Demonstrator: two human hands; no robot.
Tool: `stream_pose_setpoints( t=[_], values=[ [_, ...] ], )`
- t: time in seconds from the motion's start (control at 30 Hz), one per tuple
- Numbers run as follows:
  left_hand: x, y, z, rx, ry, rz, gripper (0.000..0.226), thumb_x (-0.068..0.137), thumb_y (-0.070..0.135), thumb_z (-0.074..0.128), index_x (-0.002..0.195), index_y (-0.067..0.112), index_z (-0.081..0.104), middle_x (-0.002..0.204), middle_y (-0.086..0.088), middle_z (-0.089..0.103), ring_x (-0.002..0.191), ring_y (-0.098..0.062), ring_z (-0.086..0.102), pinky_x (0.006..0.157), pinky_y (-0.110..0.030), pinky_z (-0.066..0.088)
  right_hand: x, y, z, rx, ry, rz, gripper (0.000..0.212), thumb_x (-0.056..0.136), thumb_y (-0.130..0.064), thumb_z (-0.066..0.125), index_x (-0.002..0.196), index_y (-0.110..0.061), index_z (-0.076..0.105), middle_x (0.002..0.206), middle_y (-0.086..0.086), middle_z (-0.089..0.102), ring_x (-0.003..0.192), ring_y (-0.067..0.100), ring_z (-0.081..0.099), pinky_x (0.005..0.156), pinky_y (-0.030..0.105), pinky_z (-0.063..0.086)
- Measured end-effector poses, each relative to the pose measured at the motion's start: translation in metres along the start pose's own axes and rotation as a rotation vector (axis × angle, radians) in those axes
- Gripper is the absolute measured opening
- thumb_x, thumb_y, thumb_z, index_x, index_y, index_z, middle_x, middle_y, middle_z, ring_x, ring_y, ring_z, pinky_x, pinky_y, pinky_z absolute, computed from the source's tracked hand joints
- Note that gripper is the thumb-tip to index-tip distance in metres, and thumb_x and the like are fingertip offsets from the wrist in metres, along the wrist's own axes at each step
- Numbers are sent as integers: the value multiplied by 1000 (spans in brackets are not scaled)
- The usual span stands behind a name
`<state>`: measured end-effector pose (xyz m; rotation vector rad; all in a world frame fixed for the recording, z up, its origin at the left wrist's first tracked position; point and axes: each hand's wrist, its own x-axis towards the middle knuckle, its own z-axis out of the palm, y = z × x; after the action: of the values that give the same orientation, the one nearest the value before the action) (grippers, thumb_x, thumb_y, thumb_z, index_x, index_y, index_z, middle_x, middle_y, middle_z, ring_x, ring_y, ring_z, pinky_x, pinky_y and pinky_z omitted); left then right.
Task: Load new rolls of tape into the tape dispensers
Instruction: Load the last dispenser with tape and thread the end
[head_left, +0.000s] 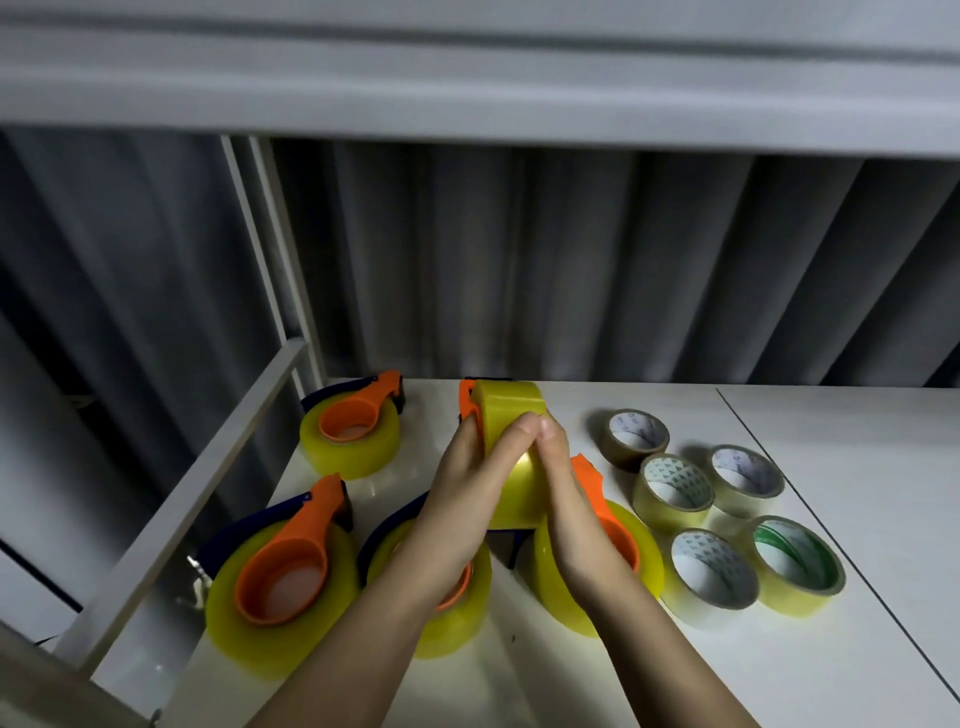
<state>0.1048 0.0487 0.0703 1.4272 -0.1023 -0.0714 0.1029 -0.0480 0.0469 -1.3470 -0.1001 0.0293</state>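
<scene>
Both sets of fingers are curled round a big yellow roll that's held up above the worktop, about mid-frame. The left hand wraps the side where an orange dispenser pokes out, and the right hand clamps the other side, thumbs meeting on the roll's face. So neither hand is slack, both are holding the same thing. Looks to me like the roll is being pushed onto the dispenser's hub or having its tape end picked at, but honestly the hands cover the join, so I can't tell if it's seated yet.

Progress-wise, I'd say well past halfway. Four dispensers already lie loaded on the worktop: one at the back left, one front left, one under the left wrist and one under the right wrist, each with a fat yellow roll round its orange core. The one in hand would be number five.

Off to the right sit five small rolls, loose and lying flat, close together, well clear of the hands. I don't see any empty dispenser waiting, so after this one there may not be much left, unless more are out of shot. Those smaller rolls might just be spares or pulled-out old ones; can't say.
</scene>
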Motion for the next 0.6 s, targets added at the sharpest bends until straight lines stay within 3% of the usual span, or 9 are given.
stream_pose_setpoints(
  t=[0.07, 0.1, 0.2, 0.27, 0.37, 0.43, 0.6],
  values=[
    [-1, 2, -3, 15, 20, 23, 17, 88, 33, 61, 104, 30, 67, 101, 11, 72, 96, -6, 68, 92, -33, 52, 0, -4, -2, -28, 5, 37, 77, 76, -68, 59, 141, -29, 43, 143, -6, 48, 125, 0, 50, 104, 32, 44],
    [-1, 2, -6, 45, 17, 35, 18, 89, 32, 60, 106, 31, 66, 102, 11, 72, 97, -6, 68, 93, -34, 52, 0, -8, -4, -61, 55, 6, 69, 79, -60, 61, 138, -28, 47, 139, -4, 52, 126, 5, 51, 104, 31, 44],
    [0, 1, -14, 167, -20, 95, 17, 88, 36, 62, 105, 33, 65, 101, 12, 72, 96, -7, 67, 92, -35, 52, -1, -24, -14, -285, 162, -191, 48, 82, -41, 69, 126, -31, 54, 131, -13, 55, 124, -1, 48, 97, 23, 44],
    [-1, -2, -18, 241, -42, 131, 33, 78, 46, 63, 107, 33, 65, 100, 10, 72, 96, -12, 68, 90, -41, 53, -3, -34, -19, -446, 135, -302, 49, 74, -45, 69, 120, -32, 58, 124, -16, 57, 121, -4, 48, 100, 23, 40],
    [-4, -4, -22, 311, -38, 188, 32, 76, 41, 63, 108, 34, 63, 97, 15, 70, 94, -5, 66, 85, -30, 52, -5, -43, -19, -632, 66, -401, 42, 70, -51, 66, 108, -32, 64, 113, -19, 59, 115, -2, 52, 94, 15, 40],
    [-7, -4, -23, 380, -41, 219, 38, 74, 44, 62, 110, 32, 61, 97, 15, 69, 94, -3, 65, 82, -28, 51, -6, -45, -18, -662, 56, -451, 34, 71, -49, 67, 99, -29, 66, 108, -19, 61, 112, 0, 54, 90, 13, 42],
    [-12, -4, -26, 435, -63, 234, 53, 67, 58, 60, 114, 36, 57, 99, 13, 68, 95, -7, 65, 85, -40, 55, -6, -47, -21, -674, 72, -575, 9, 78, -26, 74, 82, -21, 68, 96, -14, 65, 103, 6, 60, 87, 17, 42]
  ],
)
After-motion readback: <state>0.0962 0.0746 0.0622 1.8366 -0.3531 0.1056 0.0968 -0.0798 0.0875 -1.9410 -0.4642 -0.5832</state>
